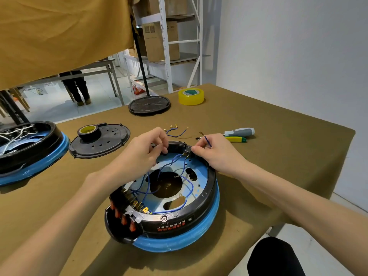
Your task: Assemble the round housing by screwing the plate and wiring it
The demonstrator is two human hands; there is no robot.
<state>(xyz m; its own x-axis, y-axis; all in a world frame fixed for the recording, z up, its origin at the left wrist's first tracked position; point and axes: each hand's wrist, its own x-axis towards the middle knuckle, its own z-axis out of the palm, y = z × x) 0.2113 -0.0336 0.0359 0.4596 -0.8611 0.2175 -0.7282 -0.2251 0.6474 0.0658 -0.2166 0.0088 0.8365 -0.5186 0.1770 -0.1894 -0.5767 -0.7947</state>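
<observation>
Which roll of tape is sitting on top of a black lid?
The small black roll with the yellow core. It sits on the black lid at left; the big yellow roll rests straight on the table.

Both bare forearms are extended forward from the near edge of the table, converging toward its middle. The left hand (146, 149) is held knuckles up, its fingers curled downward with the tips drawn together. The right hand (214, 151) is turned palm down, thumb and forefinger pinched around a thin blue wire (207, 140); the remaining fingers are curled underneath.
</observation>
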